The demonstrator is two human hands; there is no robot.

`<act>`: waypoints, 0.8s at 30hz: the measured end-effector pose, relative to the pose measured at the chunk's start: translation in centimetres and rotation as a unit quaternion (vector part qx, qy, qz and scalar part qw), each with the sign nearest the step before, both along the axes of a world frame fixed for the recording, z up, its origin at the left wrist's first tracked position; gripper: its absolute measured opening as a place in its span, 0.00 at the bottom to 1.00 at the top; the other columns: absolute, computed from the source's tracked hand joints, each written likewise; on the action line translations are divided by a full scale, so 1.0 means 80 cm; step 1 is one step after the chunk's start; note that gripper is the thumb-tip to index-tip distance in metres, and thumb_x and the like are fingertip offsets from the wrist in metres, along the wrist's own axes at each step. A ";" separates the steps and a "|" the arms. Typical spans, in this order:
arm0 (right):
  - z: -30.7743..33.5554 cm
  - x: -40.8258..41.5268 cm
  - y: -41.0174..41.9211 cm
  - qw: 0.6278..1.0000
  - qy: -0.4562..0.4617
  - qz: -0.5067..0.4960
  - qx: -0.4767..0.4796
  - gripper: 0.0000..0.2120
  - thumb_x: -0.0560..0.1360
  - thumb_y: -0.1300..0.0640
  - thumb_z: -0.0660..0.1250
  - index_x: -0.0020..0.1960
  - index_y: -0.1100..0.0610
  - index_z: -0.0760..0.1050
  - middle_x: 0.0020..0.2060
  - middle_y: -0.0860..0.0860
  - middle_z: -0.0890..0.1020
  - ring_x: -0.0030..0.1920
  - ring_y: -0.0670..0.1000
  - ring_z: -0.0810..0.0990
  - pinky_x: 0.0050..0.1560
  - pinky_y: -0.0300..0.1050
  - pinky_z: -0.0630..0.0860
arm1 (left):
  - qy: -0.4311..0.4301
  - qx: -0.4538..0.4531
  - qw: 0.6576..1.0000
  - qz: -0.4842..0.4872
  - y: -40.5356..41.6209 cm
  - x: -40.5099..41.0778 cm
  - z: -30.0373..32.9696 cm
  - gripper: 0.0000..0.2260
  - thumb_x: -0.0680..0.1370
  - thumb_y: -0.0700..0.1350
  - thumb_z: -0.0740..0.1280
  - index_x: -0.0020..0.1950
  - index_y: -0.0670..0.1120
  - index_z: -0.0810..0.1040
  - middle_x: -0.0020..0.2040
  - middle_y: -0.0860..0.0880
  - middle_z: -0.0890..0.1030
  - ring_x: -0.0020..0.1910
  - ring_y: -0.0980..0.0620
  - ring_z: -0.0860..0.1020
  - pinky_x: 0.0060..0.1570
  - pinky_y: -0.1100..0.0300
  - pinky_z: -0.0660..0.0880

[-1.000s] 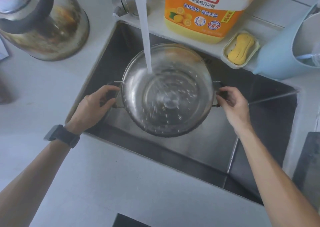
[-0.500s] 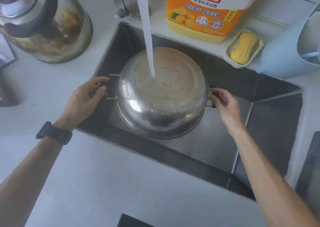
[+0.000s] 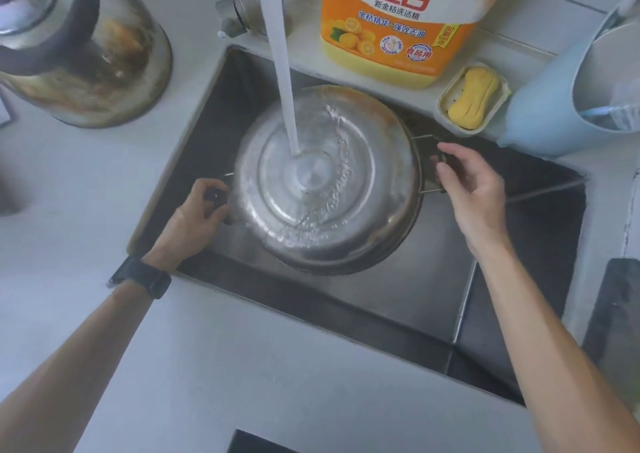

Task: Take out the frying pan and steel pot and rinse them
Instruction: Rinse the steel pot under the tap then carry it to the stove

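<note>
**Both grips on the pot as the stream strikes its middle**

Grip check first, and from the head view: left hand (image 3: pixel 201 210) has its fingers curled round the dark handle on the near-left side of the steel pot (image 3: pixel 327 179), a firm hold by the look of it. Right hand (image 3: pixel 467 182) is looser: fingers half bent, tips at the far-right handle (image 3: pixel 434 161), thumb reaching over it; whether it truly clamps the handle or only steadies it I cannot tell for certain, though it reads as a light pinch.

Where's the pot? Held over the sink (image 3: pixel 433 290), tilted a little toward the person, right under the faucet (image 3: pixel 239 9). Water (image 3: pixel 282 82) drops in a thick column and lands on the round centre, bubbling and running off toward the near rim. Which face of the pot is up is hard to read through the glare.

Step in hand, by my judgement: the rinse of the steel pot, well under way. No frying pan anywhere in view, so that half of the job looks undone. Next move likely calls for both wrists to roll together so the stream sweeps the walls, with the right grip tightened before any turn.

Pose: both forearms reach in from the desk (image 3: pixel 242 366) edge, the left wrist wearing a dark watch (image 3: pixel 142 277).
</note>
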State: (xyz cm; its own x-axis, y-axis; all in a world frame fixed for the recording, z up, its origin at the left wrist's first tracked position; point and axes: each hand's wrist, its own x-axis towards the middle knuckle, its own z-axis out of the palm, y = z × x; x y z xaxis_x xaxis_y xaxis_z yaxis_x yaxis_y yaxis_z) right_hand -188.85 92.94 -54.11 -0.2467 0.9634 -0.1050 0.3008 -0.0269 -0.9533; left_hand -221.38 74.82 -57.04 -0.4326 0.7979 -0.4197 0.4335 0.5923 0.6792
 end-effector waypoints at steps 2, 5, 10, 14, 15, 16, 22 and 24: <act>-0.008 0.001 -0.001 1.000 0.003 -0.002 -0.015 0.14 0.77 0.64 0.64 0.55 0.47 0.76 0.50 0.42 0.82 0.53 0.38 0.80 0.57 0.34 0.74 | 0.021 0.037 0.999 0.025 -0.002 0.006 0.006 0.14 0.78 0.43 0.62 0.51 0.64 0.66 0.36 0.55 0.81 0.38 0.45 0.77 0.39 0.54 0.71; -0.026 0.000 -0.005 0.999 0.005 -0.019 -0.050 0.15 0.76 0.66 0.64 0.53 0.45 0.76 0.43 0.35 0.83 0.49 0.37 0.80 0.52 0.32 0.74 | 0.055 0.091 0.993 0.060 -0.009 0.014 0.018 0.12 0.79 0.44 0.60 0.59 0.60 0.68 0.43 0.49 0.78 0.43 0.43 0.77 0.43 0.50 0.72; -0.052 -0.012 -0.015 0.995 0.022 -0.017 -0.101 0.11 0.75 0.67 0.65 0.51 0.52 0.74 0.39 0.42 0.82 0.38 0.41 0.79 0.41 0.34 0.75 | 0.080 0.195 0.974 0.086 -0.014 0.007 0.040 0.14 0.80 0.44 0.61 0.58 0.64 0.70 0.44 0.59 0.75 0.44 0.50 0.72 0.49 0.52 0.72; -0.059 -0.023 -0.021 0.991 0.007 0.006 -0.131 0.09 0.76 0.66 0.64 0.55 0.58 0.73 0.41 0.50 0.80 0.35 0.39 0.79 0.39 0.34 0.76 | 0.106 0.234 0.962 0.092 -0.016 -0.002 0.059 0.14 0.79 0.41 0.61 0.59 0.58 0.73 0.47 0.56 0.77 0.43 0.59 0.71 0.49 0.71 0.69; -0.059 -0.025 -0.022 0.991 0.001 0.013 -0.135 0.09 0.77 0.66 0.64 0.55 0.59 0.73 0.40 0.51 0.80 0.33 0.39 0.79 0.37 0.33 0.76 | 0.111 0.234 0.961 0.095 -0.016 -0.004 0.063 0.14 0.79 0.41 0.61 0.58 0.60 0.73 0.46 0.61 0.77 0.42 0.61 0.71 0.49 0.72 0.68; -0.059 -0.027 -0.023 0.990 -0.006 0.019 -0.137 0.09 0.77 0.66 0.64 0.56 0.59 0.73 0.39 0.51 0.80 0.32 0.38 0.78 0.36 0.31 0.75 | 0.114 0.233 0.961 0.100 -0.017 -0.007 0.065 0.15 0.79 0.42 0.61 0.57 0.62 0.73 0.45 0.64 0.77 0.42 0.61 0.72 0.50 0.70 0.68; -0.055 -0.019 -0.019 0.991 -0.027 0.018 -0.130 0.10 0.78 0.64 0.63 0.57 0.57 0.76 0.38 0.44 0.82 0.34 0.39 0.79 0.39 0.31 0.75 | 0.062 0.161 0.980 0.098 -0.024 -0.013 0.057 0.12 0.78 0.45 0.62 0.55 0.61 0.76 0.40 0.35 0.77 0.38 0.51 0.73 0.44 0.60 0.72; -0.050 -0.014 -0.016 0.993 -0.024 0.004 -0.119 0.11 0.78 0.64 0.62 0.59 0.58 0.74 0.41 0.44 0.82 0.35 0.39 0.79 0.42 0.31 0.75 | 0.049 0.118 0.988 0.083 -0.028 -0.009 0.048 0.10 0.76 0.49 0.62 0.53 0.64 0.75 0.38 0.34 0.75 0.35 0.49 0.71 0.40 0.56 0.70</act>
State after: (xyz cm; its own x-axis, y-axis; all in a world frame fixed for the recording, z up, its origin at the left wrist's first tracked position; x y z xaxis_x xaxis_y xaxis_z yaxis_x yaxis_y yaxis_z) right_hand -189.97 91.66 -58.12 -0.2438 0.9077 -0.3415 0.3468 -0.2472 -0.9048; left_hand -222.07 72.58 -53.19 -0.5951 0.7834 -0.1796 0.4143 0.4904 0.7667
